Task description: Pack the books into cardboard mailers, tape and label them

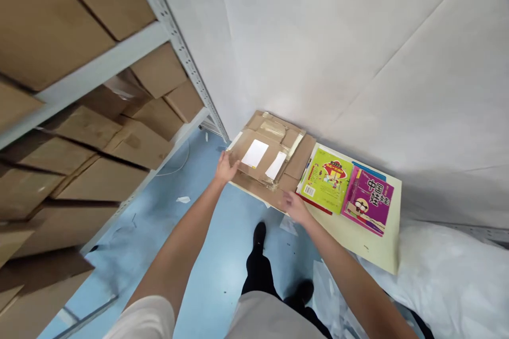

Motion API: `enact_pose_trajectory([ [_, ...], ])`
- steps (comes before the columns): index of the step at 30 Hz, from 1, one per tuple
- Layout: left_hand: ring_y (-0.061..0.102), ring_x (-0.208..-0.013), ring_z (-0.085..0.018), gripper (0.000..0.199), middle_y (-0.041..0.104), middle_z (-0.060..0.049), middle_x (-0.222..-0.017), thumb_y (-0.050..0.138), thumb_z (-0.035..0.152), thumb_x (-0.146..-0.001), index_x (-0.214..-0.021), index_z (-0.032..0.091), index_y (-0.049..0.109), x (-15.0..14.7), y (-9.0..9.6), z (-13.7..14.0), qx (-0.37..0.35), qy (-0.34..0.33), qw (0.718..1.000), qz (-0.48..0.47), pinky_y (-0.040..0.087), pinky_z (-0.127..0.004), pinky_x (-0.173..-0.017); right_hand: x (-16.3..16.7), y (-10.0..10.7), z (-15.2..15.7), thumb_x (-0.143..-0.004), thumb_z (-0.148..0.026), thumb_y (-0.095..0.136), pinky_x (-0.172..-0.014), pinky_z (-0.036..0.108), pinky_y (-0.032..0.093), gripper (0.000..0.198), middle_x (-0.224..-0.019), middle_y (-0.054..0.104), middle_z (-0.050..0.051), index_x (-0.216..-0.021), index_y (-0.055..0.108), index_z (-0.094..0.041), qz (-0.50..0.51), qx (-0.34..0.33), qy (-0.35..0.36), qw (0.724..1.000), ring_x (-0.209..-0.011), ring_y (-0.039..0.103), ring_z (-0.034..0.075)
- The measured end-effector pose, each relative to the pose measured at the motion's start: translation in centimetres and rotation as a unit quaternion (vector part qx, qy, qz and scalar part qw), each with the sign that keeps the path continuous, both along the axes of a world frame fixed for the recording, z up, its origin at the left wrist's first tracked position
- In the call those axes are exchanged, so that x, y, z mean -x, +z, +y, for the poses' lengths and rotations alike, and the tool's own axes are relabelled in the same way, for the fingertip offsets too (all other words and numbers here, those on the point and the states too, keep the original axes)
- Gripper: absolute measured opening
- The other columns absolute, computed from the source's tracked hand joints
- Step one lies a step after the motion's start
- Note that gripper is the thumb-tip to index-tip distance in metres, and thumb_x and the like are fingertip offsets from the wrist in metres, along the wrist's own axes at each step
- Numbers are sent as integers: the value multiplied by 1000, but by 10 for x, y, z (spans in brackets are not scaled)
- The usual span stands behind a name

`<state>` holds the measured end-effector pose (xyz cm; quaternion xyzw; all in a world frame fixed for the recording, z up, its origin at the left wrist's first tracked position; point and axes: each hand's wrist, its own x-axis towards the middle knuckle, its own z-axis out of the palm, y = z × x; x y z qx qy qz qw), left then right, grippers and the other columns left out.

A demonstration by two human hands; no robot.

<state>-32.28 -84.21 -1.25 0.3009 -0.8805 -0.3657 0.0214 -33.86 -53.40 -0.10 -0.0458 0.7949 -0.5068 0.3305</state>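
Observation:
A stack of flattened cardboard [254, 140], with white labels and clear tape, lies on the left end of a pale yellow table [392, 238]. My left hand [226, 168] is closed on the near left edge of the cardboard. At its near right corner, my right hand [294, 205] grips the lower sheet, with the fingers slightly blurred. To the right of the cardboard are a green book [328, 180] and a purple book [369, 198], each lying on other books.
Metal shelving [139, 47] packed with cardboard boxes [103, 180] rises on the left. A white wall covering [318, 37] hangs behind the table. White plastic sacks [457, 275] bulge at lower right. Scraps lie on the blue floor [202, 254].

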Motion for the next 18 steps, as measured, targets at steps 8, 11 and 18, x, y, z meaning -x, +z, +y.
enact_pose_trajectory([
  [8,32,-139,-31,66,38,-21,-147,57,35,-83,-139,5,38,42,-40,-21,0,-37,994,-102,27,-42,-114,49,-28,-86,-74,-19,68,-106,38,42,64,-136,56,7,-133,42,-21,-35,139,-130,981,-122,55,17],
  [11,37,-136,-33,66,41,-20,-145,62,39,-78,-135,10,43,34,-41,-10,17,-42,993,-105,28,-45,-112,47,-34,-95,-74,-15,65,-99,35,47,65,-135,57,9,-134,38,-21,-46,82,-213,972,-114,60,16],
  [18,40,-133,-32,69,48,-20,-137,70,39,-69,-129,12,47,8,-19,9,-47,-28,996,-75,28,-43,-112,50,-18,-82,-72,-15,63,-90,35,53,58,-122,65,13,-128,46,-17,-55,24,-266,962,-106,66,21],
])
